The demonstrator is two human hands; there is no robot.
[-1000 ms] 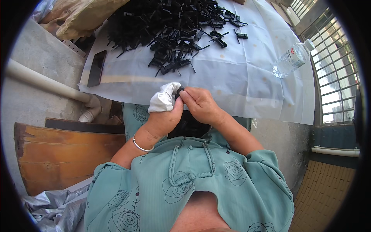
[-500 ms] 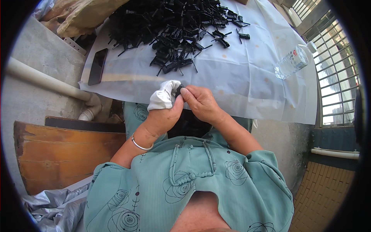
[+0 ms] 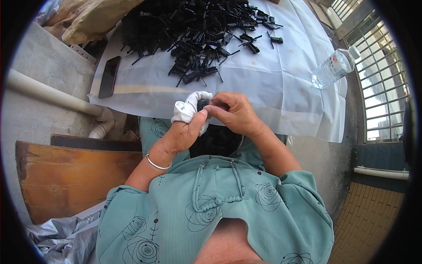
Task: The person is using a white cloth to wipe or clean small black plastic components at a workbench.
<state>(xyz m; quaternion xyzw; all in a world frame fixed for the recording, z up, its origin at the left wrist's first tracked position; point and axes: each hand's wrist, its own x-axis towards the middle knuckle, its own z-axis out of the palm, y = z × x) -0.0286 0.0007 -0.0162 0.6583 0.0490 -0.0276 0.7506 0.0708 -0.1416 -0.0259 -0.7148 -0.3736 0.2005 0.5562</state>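
White cloth [image 3: 190,109] bunched in left hand [image 3: 184,132], fingers closed around it, thumb up against a small black part [image 3: 203,104]. Right hand [image 3: 235,113] pinches the same part from the other side, fingertips closed on it. Both hands meet just off the near table edge, above the lap, part between them and touching the cloth. Part is mostly hidden, shape hard to tell. Big pile [image 3: 193,31] of black plastic pieces on the white sheet [image 3: 272,83] covering the table [image 3: 307,110], spread across the far half, a few strays toward the right. Looks like one piece being handled against the cloth at a time; judging by the pile, most of the work is left. No separate finished heap visible, so cannot tell how many are done. Dark phone [image 3: 109,77] lies flat at the sheet's left edge, well apart from the hands. Clear bottle [image 3: 335,67] lies on its side at the right, near the window grille [image 3: 378,79]. White pipe [image 3: 57,99] runs along the wall at left, wooden board [image 3: 74,176] below it. Silver bangle [image 3: 157,165] on left wrist.
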